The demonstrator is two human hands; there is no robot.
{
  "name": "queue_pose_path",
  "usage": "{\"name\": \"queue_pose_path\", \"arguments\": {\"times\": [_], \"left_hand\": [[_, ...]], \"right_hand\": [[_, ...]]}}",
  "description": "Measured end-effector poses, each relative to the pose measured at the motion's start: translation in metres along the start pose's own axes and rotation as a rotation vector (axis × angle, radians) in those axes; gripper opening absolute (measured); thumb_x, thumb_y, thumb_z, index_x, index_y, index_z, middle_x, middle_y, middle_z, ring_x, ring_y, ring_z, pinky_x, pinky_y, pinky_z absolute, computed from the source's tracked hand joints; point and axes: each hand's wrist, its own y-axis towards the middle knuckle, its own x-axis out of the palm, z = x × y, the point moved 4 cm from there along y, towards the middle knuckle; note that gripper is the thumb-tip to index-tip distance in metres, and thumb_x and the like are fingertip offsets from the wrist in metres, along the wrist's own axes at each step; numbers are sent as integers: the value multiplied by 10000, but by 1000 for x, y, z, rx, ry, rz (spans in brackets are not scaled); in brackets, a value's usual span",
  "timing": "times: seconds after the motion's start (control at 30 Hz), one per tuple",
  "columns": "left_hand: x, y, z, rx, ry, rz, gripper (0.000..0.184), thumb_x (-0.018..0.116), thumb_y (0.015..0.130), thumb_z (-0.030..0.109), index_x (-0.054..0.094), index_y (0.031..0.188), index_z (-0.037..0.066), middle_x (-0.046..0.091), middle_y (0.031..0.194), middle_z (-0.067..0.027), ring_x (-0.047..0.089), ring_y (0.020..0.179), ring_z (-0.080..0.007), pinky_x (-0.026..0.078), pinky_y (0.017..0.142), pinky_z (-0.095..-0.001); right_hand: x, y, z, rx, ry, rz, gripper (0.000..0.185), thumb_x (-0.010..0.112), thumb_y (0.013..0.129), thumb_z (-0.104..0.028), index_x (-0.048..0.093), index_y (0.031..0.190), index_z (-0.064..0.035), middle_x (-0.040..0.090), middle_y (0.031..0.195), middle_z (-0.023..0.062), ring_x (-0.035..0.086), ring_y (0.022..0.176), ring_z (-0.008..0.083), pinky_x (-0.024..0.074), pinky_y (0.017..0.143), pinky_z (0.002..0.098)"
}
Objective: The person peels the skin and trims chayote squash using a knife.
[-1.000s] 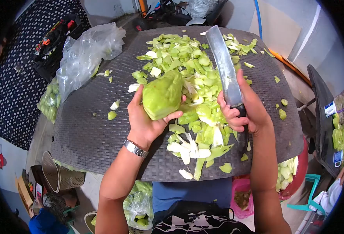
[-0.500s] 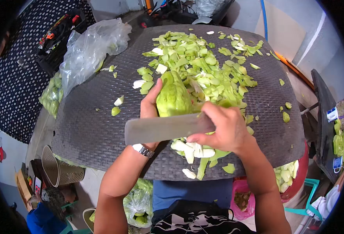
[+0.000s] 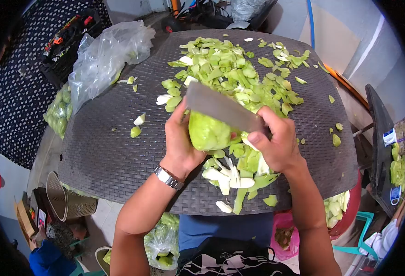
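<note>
A pale green chayote [image 3: 208, 132] sits in my left hand [image 3: 180, 142], whose fingers wrap round its left side. My right hand [image 3: 279, 140] is closed on the handle of a broad cleaver [image 3: 223, 106]. Its blade lies across the upper part of the chayote and hides it there; I cannot tell how deep it touches. Below and beyond the chayote lie green peelings [image 3: 239, 73] in a heap. White and green slices [image 3: 230, 177] are scattered close to my wrists on the dark woven tabletop [image 3: 106, 152].
A clear plastic bag [image 3: 106, 60] lies at the table's left edge, above a bag of chayotes [image 3: 60, 110]. A red basin [image 3: 349, 211] of cut pieces stands below right, a pink bag [image 3: 285, 237] beside my legs. At lower left a person in blue [image 3: 50, 257] is partly visible.
The cleaver has moved up and away from me, from in front of the chayote to across its upper part. The chayote has tilted, and my left hand has turned with it.
</note>
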Motion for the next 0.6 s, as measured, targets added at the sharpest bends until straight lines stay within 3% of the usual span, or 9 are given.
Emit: {"name": "queue_pose_path", "arguments": {"times": [0.13, 0.2, 0.37, 0.43, 0.5, 0.6], "left_hand": [[-7, 0, -4, -164, -37, 46, 510, 592, 1043, 414, 580, 1407, 56, 676, 1326, -153, 666, 1214, -319, 523, 1075, -484], [2, -4, -6, -90, 19, -7, 474, 595, 1038, 355, 585, 1407, 58, 677, 1338, -153, 669, 1212, -299, 515, 1084, -478], [1, -3, -11, -122, 5, -21, 471, 586, 1034, 355, 590, 1406, 65, 678, 1340, -146, 671, 1211, -285, 507, 1091, -473], [7, -8, -12, 9, 156, -68, 474, 581, 1033, 357, 590, 1406, 64, 682, 1333, -143, 673, 1207, -284, 505, 1092, -471], [7, -8, -13, 7, 163, -42, 497, 572, 1030, 382, 586, 1413, 65, 686, 1325, -152, 681, 1199, -295, 523, 1079, -464], [-1, -1, -14, -149, 9, 53, 555, 555, 1023, 436, 566, 1432, 61, 692, 1302, -176, 700, 1165, -331, 572, 1023, -468]], "right_hand": [[7, -1, -10, -236, -206, -28, 601, 844, 801, -577, 589, 863, -36, 628, 646, 118, 668, 563, 302, 513, 537, 395], [13, -4, -17, -285, -249, -52, 621, 859, 769, -596, 604, 870, -39, 662, 671, 138, 711, 604, 335, 549, 556, 409], [21, -7, -13, -221, -299, -84, 665, 844, 757, -640, 601, 888, -35, 682, 695, 162, 722, 623, 346, 566, 575, 426], [20, -6, -11, -213, -288, -86, 674, 837, 757, -651, 596, 886, -35, 684, 699, 165, 722, 625, 352, 567, 578, 433], [21, -6, -10, -214, -307, -73, 677, 836, 755, -656, 591, 879, -37, 681, 688, 158, 720, 623, 354, 568, 580, 434], [19, -5, -9, -202, -305, -75, 663, 811, 782, -663, 596, 873, -43, 670, 667, 154, 715, 614, 349, 568, 583, 441]]}}
